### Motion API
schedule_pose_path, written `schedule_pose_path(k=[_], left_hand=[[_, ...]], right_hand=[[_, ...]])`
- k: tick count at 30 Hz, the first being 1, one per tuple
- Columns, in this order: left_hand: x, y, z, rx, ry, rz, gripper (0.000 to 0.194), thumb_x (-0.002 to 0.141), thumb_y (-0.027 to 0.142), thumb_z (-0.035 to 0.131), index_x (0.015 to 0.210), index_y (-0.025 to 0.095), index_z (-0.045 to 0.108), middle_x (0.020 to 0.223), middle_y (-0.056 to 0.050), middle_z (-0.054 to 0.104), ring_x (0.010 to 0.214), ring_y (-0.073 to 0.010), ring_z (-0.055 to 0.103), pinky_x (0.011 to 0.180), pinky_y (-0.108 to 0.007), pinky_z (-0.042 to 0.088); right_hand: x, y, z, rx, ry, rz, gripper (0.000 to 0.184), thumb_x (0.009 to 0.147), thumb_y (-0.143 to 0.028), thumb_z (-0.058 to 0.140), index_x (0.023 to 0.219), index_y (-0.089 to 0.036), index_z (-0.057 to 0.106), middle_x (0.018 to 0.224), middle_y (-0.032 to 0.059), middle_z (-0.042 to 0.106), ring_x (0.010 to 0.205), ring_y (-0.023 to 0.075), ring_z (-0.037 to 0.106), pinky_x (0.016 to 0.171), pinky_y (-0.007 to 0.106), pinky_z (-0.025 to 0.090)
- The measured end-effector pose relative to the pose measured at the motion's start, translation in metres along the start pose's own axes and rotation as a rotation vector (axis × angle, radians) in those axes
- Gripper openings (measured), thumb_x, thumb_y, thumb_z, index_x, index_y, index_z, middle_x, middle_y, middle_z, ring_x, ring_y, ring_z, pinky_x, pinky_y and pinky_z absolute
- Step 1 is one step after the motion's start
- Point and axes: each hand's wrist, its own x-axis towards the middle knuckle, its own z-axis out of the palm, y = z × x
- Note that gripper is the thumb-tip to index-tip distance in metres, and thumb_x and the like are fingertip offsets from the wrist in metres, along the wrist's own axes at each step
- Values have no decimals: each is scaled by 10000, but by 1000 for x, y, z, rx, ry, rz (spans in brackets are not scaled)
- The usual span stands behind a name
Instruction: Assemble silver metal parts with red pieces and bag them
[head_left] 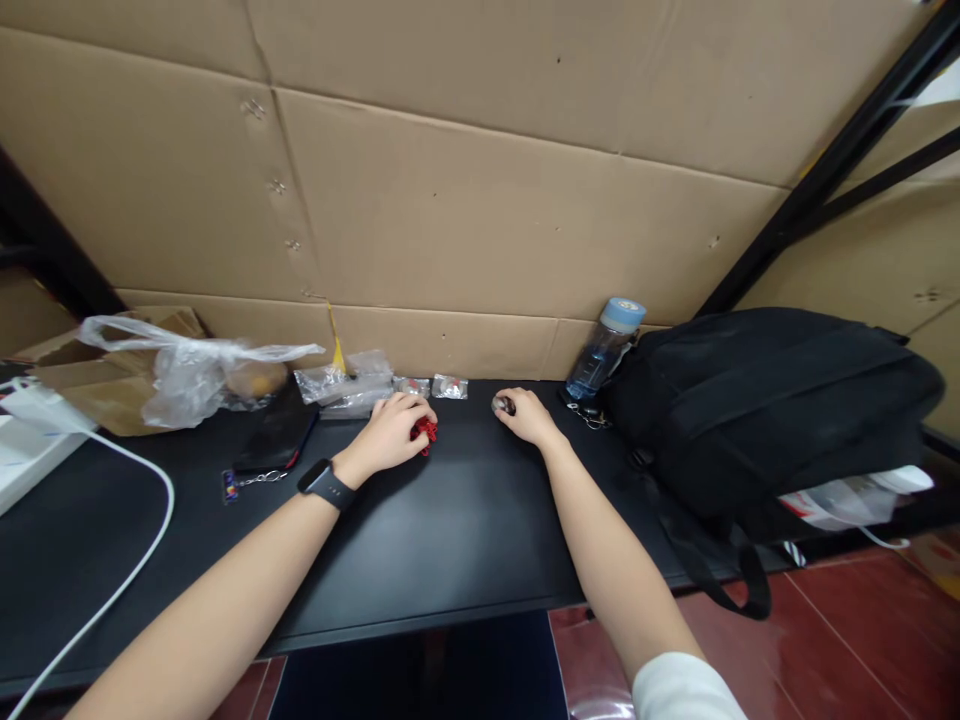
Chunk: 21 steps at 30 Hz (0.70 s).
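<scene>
At the middle of the black table, my left hand (391,432) is closed around a bunch of red cord (425,432), part of which shows past the fingertips. A dark watch is on that wrist. Further right, my right hand (529,416) pinches a small round, dark and shiny object (504,405) near the tabletop; its kind is too small to tell. Just beyond my left hand lie small clear plastic packets (450,387) and a pile of clear plastic wrappers (352,390).
On the left are a tied plastic bag (195,370), a black pouch (277,437) with a keychain (229,486), and a white cable (166,500). A water bottle (600,350) and a black backpack (772,410) stand right. Cardboard (465,200) lines the back.
</scene>
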Motion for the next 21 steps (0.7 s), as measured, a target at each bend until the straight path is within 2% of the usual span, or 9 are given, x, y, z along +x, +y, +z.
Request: schedule_pose_path(k=[4,9,14,21], left_hand=[[0,-14,-10,-9,-56,44,180,844,221,587,957,253,723,1113,-50,665,1137,-267,545,990,-422,369],[0,-18,-5,-3,-88,71,144,918,333,619,972,267,736,1094,-51,659,1128,-261,530,989,-419,355],[-1,-11,0,26,-50,62,120,935,326,625,952,267,728,1108,-58,653,1140,-263,500,977,-415,342],[0,1,-8,2,66,-10,117,970,280,565,936,242,670,1065,-56,703,1117,-254,527,951,-401,329]], right_hand=[[3,0,-1,9,-19,-7,315,830,-248,704,1144,-223,715,1089,80,721,1015,219,659,925,325,493],[-1,2,-7,106,-58,-15,385,763,-237,756,1145,-219,713,1051,64,744,936,194,694,865,297,518],[-4,2,-12,160,-102,11,413,711,-256,824,1111,-244,724,1021,39,765,894,190,709,833,298,530],[-6,-1,-21,167,-32,-1,374,696,-261,829,1059,-242,739,969,28,766,869,195,697,815,308,523]])
